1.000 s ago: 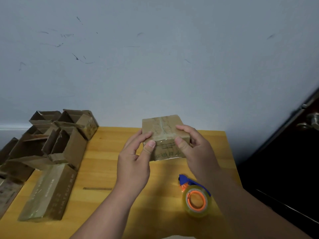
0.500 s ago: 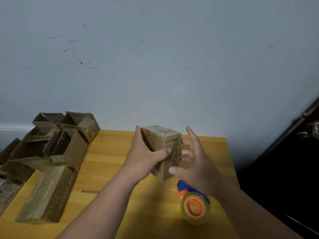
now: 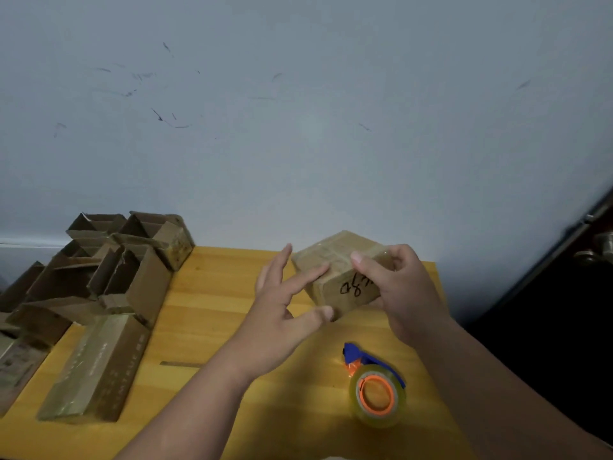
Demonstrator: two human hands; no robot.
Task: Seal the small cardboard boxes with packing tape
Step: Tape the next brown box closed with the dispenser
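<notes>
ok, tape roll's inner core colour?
Orange, on the tape roll lying on the table; head view.

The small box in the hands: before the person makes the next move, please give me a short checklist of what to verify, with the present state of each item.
1. Small box held securely: ok, the right hand grips it from the right side.
2. Left hand supporting: not ok, its fingers are spread open, only the tips near the box.
3. Tape on the top face: ok, a glossy layer shows.
4. All seams sealed: cannot tell, the underside is hidden.
5. Tape dispenser within reach: ok, it lies on the table below the right hand.
6. Unsealed boxes waiting: ok, open ones sit at the left.
</notes>
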